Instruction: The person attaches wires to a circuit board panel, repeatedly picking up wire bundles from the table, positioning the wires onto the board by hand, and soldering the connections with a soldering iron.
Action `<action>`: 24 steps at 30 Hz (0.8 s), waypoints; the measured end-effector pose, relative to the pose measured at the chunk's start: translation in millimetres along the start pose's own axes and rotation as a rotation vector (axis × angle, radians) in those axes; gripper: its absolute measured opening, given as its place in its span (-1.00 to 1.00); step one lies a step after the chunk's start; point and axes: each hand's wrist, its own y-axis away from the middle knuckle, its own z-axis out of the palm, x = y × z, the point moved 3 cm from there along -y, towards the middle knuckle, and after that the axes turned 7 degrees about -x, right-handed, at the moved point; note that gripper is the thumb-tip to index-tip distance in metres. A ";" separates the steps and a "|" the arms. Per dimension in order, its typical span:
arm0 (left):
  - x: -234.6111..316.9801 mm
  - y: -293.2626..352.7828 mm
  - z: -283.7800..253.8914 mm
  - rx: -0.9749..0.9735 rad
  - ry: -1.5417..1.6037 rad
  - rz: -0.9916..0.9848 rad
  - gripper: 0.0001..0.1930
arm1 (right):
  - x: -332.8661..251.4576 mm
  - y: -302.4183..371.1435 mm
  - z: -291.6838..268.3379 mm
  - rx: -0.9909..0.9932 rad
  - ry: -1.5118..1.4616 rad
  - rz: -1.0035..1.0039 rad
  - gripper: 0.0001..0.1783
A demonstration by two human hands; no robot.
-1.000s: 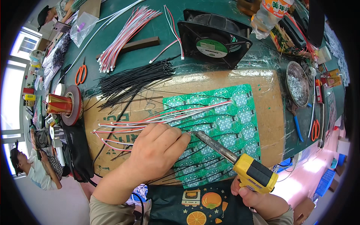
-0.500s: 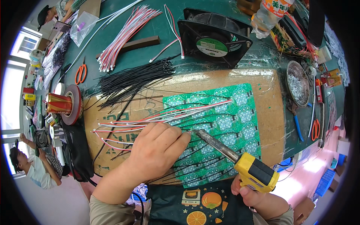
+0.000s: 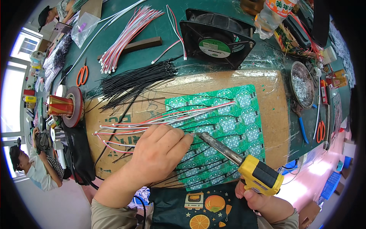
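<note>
A green panel of circuit boards [image 3: 249, 118] lies on a cardboard sheet, with several black wires [image 3: 225, 172] running across it. Over its left part, my left hand [image 3: 162, 147] is closed in a pinch; whatever thin thing sits between the fingertips is too small to make out. My right hand [image 3: 253, 196] grips a yellow and black soldering gun [image 3: 261, 176] from below. Its metal tip [image 3: 204, 135] points at the panel, right beside my left fingertips. Red and white wires with small white connectors [image 3: 126, 126] lie across the panel, partly behind my left hand.
Behind the cardboard [image 3: 276, 87] are a bundle of black wires [image 3: 139, 78], a bundle of red and white wires [image 3: 131, 36] and a black fan [image 3: 217, 38]. A solder spool [image 3: 74, 107] and orange scissors [image 3: 82, 75] are left; a metal dish [image 3: 302, 84] and pliers [image 3: 302, 126] right.
Both my hands, the soldering gun and the panel look almost unmoved. At the far left, a seated person has shifted and an arm is raised differently.
</note>
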 end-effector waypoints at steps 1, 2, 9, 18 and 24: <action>-0.1 0.0 0.1 0.001 0.001 -0.002 -0.66 | 3.9 3.3 -1.2 -0.013 -0.005 0.038 -0.65; 0.1 0.0 -0.2 0.002 0.001 -0.002 -0.66 | 6.7 5.2 -2.0 -0.026 -0.009 0.076 -0.40; 1.9 -1.2 -1.1 -0.024 -0.017 -0.015 -0.67 | 8.5 5.2 -3.7 -0.038 0.004 0.088 -0.43; 2.1 -0.8 -0.3 -0.022 -0.030 -0.015 -0.67 | 7.9 4.0 -2.9 -0.038 0.010 0.074 -0.44; 3.7 -1.5 -0.4 -0.031 -0.038 -0.020 -0.68 | 6.0 2.6 -2.6 -0.042 0.040 0.079 -0.47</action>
